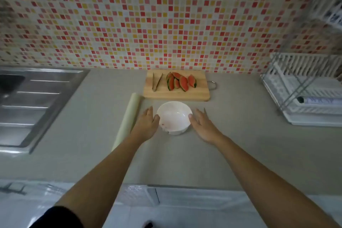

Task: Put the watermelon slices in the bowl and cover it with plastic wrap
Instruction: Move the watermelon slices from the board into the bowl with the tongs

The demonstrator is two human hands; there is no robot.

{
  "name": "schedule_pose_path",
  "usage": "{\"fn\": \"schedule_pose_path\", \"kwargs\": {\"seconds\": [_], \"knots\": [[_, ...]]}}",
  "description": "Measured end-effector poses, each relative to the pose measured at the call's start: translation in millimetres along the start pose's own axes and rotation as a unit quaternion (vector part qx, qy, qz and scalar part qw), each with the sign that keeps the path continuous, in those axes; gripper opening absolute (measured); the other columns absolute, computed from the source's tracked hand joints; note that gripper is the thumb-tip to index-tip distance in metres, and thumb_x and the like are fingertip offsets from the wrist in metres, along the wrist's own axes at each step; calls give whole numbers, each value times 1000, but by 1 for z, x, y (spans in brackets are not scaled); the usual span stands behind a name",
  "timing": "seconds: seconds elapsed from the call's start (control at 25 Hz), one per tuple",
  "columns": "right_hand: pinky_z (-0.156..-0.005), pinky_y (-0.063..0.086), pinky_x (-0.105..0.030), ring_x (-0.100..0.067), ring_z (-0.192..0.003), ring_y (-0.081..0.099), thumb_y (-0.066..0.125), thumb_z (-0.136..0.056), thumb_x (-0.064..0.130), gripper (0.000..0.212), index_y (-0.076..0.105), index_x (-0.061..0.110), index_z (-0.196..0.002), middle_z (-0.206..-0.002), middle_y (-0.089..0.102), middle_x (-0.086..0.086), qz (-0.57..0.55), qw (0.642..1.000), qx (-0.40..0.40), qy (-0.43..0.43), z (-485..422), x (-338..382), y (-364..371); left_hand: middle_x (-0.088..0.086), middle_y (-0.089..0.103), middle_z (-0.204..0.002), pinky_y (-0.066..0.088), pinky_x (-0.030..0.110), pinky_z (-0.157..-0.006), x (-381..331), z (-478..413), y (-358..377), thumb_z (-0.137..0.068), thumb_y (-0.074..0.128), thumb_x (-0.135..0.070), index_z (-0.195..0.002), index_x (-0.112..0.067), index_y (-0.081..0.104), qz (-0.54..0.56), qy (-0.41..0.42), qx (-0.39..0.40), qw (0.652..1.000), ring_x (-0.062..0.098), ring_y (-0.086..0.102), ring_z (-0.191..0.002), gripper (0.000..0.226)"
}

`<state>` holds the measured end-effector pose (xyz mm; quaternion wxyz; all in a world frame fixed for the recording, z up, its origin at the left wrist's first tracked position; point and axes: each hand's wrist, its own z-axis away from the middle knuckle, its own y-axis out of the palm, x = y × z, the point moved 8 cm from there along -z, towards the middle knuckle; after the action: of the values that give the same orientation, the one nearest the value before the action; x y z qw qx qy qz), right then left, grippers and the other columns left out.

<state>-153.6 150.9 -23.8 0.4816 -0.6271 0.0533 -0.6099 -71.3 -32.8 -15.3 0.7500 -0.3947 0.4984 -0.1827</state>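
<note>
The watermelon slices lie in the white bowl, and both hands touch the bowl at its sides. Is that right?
No. The head view shows the watermelon slices on the cutting board, beside the tongs, not in the white bowl. The left hand and right hand do touch the bowl at its sides.

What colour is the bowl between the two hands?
The bowl is white; the head view, the only one, shows it.
</note>
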Motion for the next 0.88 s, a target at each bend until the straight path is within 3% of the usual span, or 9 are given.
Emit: {"fn": "schedule_pose_path", "kwargs": {"seconds": [0.08,0.2,0.32,0.44,0.56,0.72,0.88], "knots": [[-112,29,-37,-22,-135,37,31,-90,59,58,41,22,-134,-140,46,-1,-59,998,-30,-17,-6,-2,5,17,17,-159,13,33,-117,10,-6,9,-102,29,-29,-150,0,16,0,-15,11,1000,28,16,-147,58],[-111,18,-22,-19,-140,29,32,-97,46,55,29,18,-143,-147,37,2,-120,991,-32,52,-12,-12,17,15,19,-158,15,33,-116,18,-14,29,-102,29,-31,-151,-2,15,16,-23,46,999,27,18,-146,58],[-116,14,-33,-21,-144,18,27,-97,48,63,16,15,-149,-156,22,-3,-144,977,-39,152,-23,-28,23,17,34,-152,26,31,-108,17,-28,34,-102,30,-30,-147,-1,23,72,-39,52,995,30,32,-139,54],[-110,33,-47,-27,-137,34,25,-96,50,59,32,15,-144,-150,36,-7,-172,967,-75,174,-42,-38,29,19,46,-143,34,34,-104,22,-48,40,-103,28,-30,-145,-4,30,120,-65,44,990,35,45,-129,49],[-98,45,-47,-31,-120,51,23,-99,40,49,46,11,-132,-132,54,-13,-179,965,-95,167,-50,-38,35,21,59,-125,49,44,-94,28,-65,45,-102,26,-27,-137,-8,42,156,-87,34,983,39,59,-108,43],[-90,41,-35,-34,-113,54,23,-101,30,44,52,4,-123,-122,59,-20,-162,962,-152,159,-69,-39,22,21,60,-120,51,49,-92,24,-91,42,-100,26,-25,-132,-8,48,184,-85,30,979,38,59,-107,42],[-86,39,-32,-34,-112,54,23,-101,29,44,53,3,-120,-122,59,-21,-158,963,-152,160,-93,-40,13,19,61,-120,51,50,-92,18,-116,42,-97,28,-26,-131,-11,50,194,-84,33,977,37,60,-107,43]]}}
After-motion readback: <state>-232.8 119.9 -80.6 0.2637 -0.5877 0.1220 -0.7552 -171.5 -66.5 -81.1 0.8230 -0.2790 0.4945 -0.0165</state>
